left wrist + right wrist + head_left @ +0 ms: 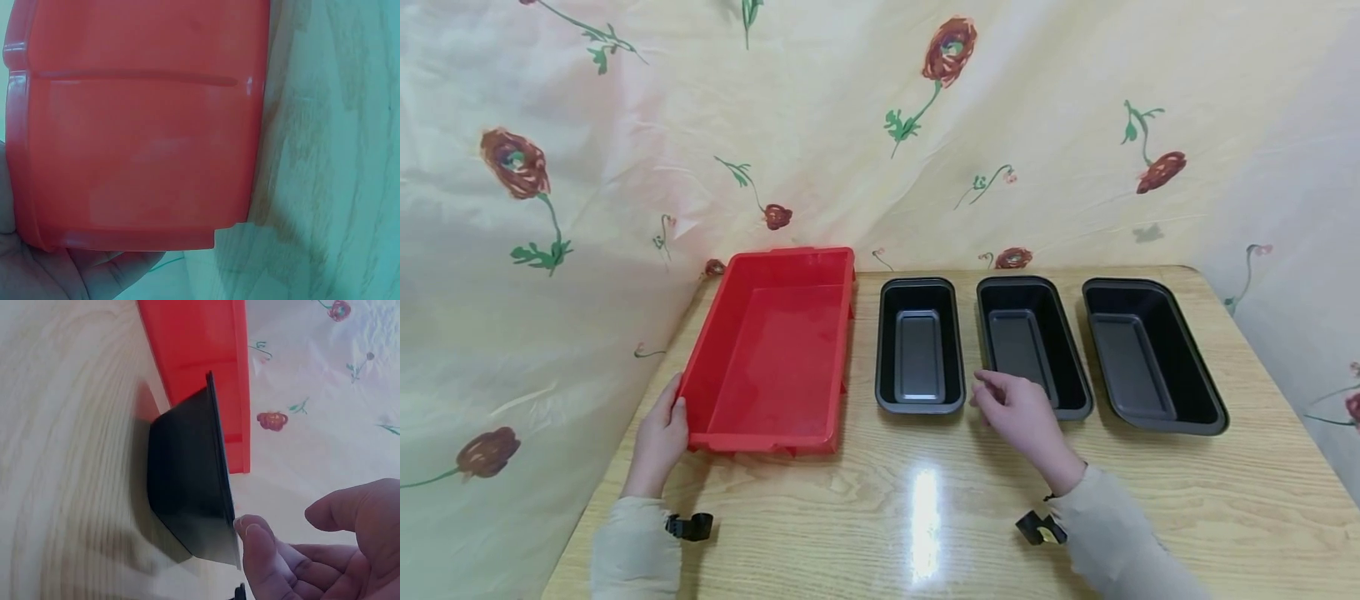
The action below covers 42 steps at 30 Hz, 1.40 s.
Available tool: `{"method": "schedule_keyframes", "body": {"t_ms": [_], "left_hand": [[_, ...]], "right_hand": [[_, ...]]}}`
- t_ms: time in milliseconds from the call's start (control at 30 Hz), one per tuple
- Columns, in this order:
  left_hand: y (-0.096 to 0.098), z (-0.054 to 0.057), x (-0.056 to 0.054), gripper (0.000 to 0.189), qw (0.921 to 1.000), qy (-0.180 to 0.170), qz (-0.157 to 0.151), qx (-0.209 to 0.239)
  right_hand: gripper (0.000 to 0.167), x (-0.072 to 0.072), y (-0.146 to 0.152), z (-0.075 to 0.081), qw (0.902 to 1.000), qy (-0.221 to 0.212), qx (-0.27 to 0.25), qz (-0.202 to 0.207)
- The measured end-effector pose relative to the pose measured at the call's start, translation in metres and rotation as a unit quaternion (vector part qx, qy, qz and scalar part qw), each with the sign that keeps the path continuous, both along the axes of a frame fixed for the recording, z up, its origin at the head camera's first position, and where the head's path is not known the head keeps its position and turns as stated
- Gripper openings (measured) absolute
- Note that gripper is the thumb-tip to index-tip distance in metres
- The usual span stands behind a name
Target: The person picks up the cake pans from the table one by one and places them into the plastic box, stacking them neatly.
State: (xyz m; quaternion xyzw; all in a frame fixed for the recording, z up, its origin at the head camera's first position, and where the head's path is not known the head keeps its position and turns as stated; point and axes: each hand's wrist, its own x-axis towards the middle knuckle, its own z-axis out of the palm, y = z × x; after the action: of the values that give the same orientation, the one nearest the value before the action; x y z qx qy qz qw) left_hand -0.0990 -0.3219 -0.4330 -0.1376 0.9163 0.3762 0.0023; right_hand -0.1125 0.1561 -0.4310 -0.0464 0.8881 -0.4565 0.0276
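Two hands, different jobs. Left hand (658, 435) grasps the red tray (782, 358) by its near-left corner, likely because a corner steadies it well. Right hand (1018, 412) is loose, fingers partly curled, nothing held, just beside the rim of the left pan (920, 354); can't tell if a fingertip touches. From the head view it hides the near-left corner of the middle pan (1018, 337). Red tray lies mouth-up on the tabletop (842, 533), left of all pans. With the right pan (1127, 362), they stand upright in a row, gaps between, presumably so each rim is reachable. Flowered cloth (827, 108) hangs behind.
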Motion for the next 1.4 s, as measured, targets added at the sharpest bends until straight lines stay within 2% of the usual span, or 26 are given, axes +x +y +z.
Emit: {"method": "schedule_keyframes", "body": {"t_ms": [333, 600, 867, 1167, 1267, 1400], "left_hand": [[0.002, -0.001, 0.0, 0.053, 0.9999, -0.008, 0.008, 0.012], [0.002, 0.0, -0.001, 0.053, 0.9999, -0.009, 0.007, 0.011], [0.001, 0.0, -0.001, 0.052, 1.0, 0.001, 0.001, 0.002], [0.001, 0.0, -0.001, 0.052, 0.9999, -0.001, 0.002, 0.01], [0.001, 0.0, 0.0, 0.052, 1.0, 0.002, 0.001, 0.007], [0.001, 0.0, 0.0, 0.052, 1.0, 0.004, -0.003, 0.003]], "right_hand": [[0.048, -0.002, -0.012, -0.003, 0.9977, -0.057, 0.034, -0.004], [0.049, -0.001, -0.022, -0.008, 0.9975, -0.063, 0.031, 0.002], [0.045, -0.003, -0.03, -0.02, 0.9918, -0.111, -0.062, -0.017], [0.03, -0.005, -0.033, -0.027, 0.9808, -0.125, -0.147, -0.026], [0.033, -0.006, -0.035, -0.027, 0.9781, -0.121, -0.166, -0.032], [0.043, -0.006, -0.038, -0.028, 0.9715, -0.119, -0.199, -0.049]]}}
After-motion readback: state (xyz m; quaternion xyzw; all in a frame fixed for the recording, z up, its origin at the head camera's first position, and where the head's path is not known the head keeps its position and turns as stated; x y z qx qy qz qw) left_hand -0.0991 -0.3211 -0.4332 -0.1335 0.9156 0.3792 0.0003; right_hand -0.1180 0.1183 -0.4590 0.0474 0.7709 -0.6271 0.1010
